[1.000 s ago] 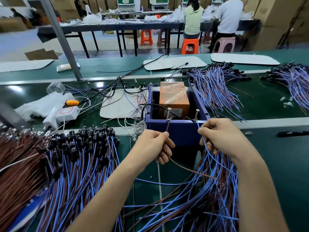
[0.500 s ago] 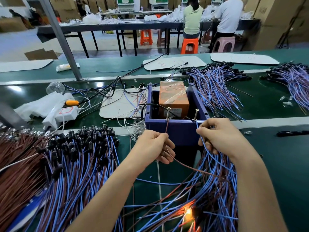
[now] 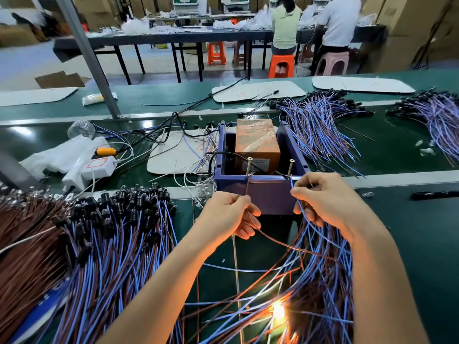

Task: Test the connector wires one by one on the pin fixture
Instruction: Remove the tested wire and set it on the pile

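Left hand [image 3: 228,214]: fingers curled, thumb and forefinger pinching a brown wire [image 3: 285,245] just in front of the blue box.
Right hand [image 3: 330,197]: also curled, pinching a blue wire [image 3: 299,207] at the thumb tip, close to the box's right front corner.
Brown wire: rises from the left hand to the foot of the left screw [image 3: 249,166]. Below the hand it sweeps down and right into the loose pile.
Blue wire: runs from the right thumb up to the foot of the right screw [image 3: 290,167]. Whether either bare end actually touches metal is too small to tell.
Blue box [image 3: 268,197]: stands on the green bench [image 3: 409,155] between the two hands. Both screws stand upright on its front rim, and a taped tan carton [image 3: 257,142] sits inside.
Loose pile [image 3: 320,281]: blue and brown wires heaped under the right forearm.
Glow [image 3: 278,311]: a bright orange-white light burns low in that pile, near the bottom edge. I cannot tell which lead it belongs to.
Left heap [image 3: 111,232]: many more blue and brown wires, their black sockets bunched at the far end.
Far bundles [image 3: 315,125]: more wires fanned out behind the box on the right.
White power strip [image 3: 96,166]: lies left of the box, with an orange plug beside it.
Black pen [image 3: 434,194]: lies on the bench, well to the right of the right hand.
Background: two people sit on stools at a long dark table [image 3: 173,37], backs turned.
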Tool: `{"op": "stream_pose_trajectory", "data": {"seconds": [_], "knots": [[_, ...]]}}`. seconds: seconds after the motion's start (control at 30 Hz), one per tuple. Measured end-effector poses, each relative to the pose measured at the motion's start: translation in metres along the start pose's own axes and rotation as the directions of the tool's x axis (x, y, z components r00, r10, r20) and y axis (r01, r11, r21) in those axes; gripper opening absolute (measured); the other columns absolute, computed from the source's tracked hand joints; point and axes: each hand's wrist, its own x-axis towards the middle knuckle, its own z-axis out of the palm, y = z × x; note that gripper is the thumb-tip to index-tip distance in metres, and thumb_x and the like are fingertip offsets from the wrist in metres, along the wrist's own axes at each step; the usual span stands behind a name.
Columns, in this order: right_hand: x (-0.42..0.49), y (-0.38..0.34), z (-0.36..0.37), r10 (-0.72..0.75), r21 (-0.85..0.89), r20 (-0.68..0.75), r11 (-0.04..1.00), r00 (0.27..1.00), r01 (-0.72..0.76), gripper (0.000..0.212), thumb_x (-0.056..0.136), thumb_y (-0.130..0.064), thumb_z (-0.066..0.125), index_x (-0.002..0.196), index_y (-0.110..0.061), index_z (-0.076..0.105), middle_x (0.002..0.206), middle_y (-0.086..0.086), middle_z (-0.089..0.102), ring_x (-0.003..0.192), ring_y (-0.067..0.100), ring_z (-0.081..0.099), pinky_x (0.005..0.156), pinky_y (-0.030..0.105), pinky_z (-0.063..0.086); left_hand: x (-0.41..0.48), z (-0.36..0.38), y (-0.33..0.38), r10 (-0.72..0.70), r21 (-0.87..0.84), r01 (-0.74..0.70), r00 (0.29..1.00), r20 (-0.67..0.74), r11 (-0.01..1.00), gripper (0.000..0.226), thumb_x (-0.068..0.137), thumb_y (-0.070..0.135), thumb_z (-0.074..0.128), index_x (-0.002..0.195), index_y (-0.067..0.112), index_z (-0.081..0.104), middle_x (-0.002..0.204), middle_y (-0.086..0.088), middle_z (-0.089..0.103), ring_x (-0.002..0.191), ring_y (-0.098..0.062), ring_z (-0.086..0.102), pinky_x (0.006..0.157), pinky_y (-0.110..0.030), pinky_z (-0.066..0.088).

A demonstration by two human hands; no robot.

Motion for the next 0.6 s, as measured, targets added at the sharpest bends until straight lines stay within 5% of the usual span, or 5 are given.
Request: {"op": "stream_pose_trajectory", "data": {"seconds": [0.17, 0.37, 0.6], "knots": [[-0.007, -0.005, -0.008, -0.012, 0.022, 0.031, 1.000, 0.999, 0.012, 0.012, 0.091, -0.005, 0.059, 0.079, -0.006, 0.061, 0.053, 0.009, 0.065, 0.035, 0.011, 0.044, 0.033, 0.019, 0.035, -0.003, -0.005, 0.002, 0.063, -0.034, -0.059, 0.992, 0.107, 0.998, 0.032, 0.101, 0.012, 0.043, 0.086, 0.003, 0.069, 0.065, -0.003, 0.068, 0.048, -0.009, 0.054, 0.046, -0.018, 0.046], [-0.037, -0.036, -0.007, -0.165, 0.287, 0.131, 0.950, 0.977, 0.122, 0.008, 0.087, 0.000, 0.063, 0.079, 0.001, 0.061, 0.055, 0.012, 0.064, 0.038, 0.015, 0.051, 0.035, 0.021, 0.042, -0.014, -0.004, 0.009, 0.302, -0.272, -0.262, 0.946, 0.115, 0.926, 0.019, 0.089, 0.007, 0.058, 0.102, 0.014, 0.070, 0.070, 0.000, 0.067, 0.055, -0.007, 0.057, 0.055, -0.015, 0.049], [-0.051, -0.054, 0.012, -0.324, 0.277, 0.121, 0.919, 0.938, 0.282, 0.013, 0.083, -0.017, 0.069, 0.075, -0.007, 0.069, 0.045, 0.000, 0.057, 0.036, 0.010, 0.045, 0.035, 0.015, 0.036, -0.030, -0.010, 0.023, 0.541, -0.313, -0.516, 0.841, -0.009, 0.797, 0.013, 0.073, 0.022, 0.066, 0.081, 0.022, 0.077, 0.061, 0.003, 0.064, 0.050, -0.005, 0.055, 0.050, -0.016, 0.048]]}}
